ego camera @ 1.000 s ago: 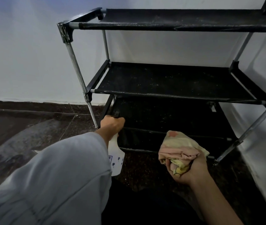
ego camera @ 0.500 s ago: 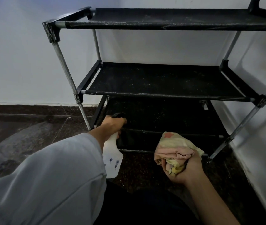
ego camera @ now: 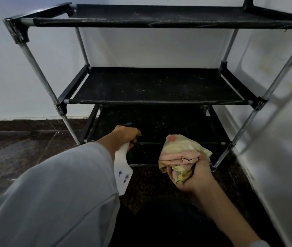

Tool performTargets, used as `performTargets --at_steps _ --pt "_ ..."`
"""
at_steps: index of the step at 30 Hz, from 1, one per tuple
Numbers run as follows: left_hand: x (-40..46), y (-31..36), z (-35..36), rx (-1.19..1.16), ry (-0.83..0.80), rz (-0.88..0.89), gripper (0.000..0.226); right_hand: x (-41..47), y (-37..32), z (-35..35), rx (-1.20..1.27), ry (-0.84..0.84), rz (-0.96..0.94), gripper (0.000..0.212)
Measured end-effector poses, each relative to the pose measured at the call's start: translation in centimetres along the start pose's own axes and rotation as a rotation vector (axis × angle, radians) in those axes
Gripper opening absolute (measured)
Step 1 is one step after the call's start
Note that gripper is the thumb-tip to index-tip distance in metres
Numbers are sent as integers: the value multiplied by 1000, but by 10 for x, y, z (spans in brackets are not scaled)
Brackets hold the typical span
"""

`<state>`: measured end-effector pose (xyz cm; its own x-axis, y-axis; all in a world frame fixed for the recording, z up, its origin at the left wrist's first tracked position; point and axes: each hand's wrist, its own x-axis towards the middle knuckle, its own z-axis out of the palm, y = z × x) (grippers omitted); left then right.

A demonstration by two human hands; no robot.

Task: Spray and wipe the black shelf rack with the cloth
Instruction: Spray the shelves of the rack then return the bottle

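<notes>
Dark speckled stone floor (ego camera: 34, 139). Standing on it against white wall (ego camera: 8, 77): black shelf rack (ego camera: 159, 86), three tiers, metal poles; tiers dust-flecked, bare.

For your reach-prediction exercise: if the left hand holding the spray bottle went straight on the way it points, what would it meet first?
Most likely the lowest shelf of the black rack, which lies just beyond the left hand; depth is hard to judge.

Rack (ego camera: 157, 86): black shelves speckled pale, silver poles. Bottle (ego camera: 122, 172): white, small blue flower prints. Cloth (ego camera: 182, 154): yellow and pink, red star. Sleeve (ego camera: 52, 193): light grey. Floor (ego camera: 17, 148): dark speckled brown.
</notes>
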<state>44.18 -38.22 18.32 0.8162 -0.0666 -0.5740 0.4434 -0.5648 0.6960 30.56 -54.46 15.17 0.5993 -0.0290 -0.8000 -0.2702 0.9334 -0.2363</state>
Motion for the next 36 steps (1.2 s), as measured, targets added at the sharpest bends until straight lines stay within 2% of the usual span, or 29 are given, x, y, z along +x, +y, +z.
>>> performTargets --at_steps 3,8,13,17,21,24,28,32,36 --pt "-4 8 14 26 -62 -5 32 -1 -5 -2 8 -10 4 63" --pt "0 22 31 73 -52 -5 46 -6 -16 -7 5 1 0 62" --pt "4 32 57 54 -61 26 32 -12 -30 -11 33 -28 -17 58" --pt "11 35 74 114 54 33 36 -11 -36 -17 44 -31 -19 57" --pt "16 35 79 303 162 35 37 -11 -40 -22 80 -18 -17 54" --pt "18 36 82 251 135 29 31 -10 -42 -24 103 -20 -19 56" --pt "18 37 88 80 46 14 38 -10 -42 -26 100 -2 -19 54" --pt "11 45 99 105 -9 55 15 -9 -43 -28 73 0 -36 53" --pt "10 50 105 131 -1 76 17 -12 -48 -29 61 -16 -65 56"
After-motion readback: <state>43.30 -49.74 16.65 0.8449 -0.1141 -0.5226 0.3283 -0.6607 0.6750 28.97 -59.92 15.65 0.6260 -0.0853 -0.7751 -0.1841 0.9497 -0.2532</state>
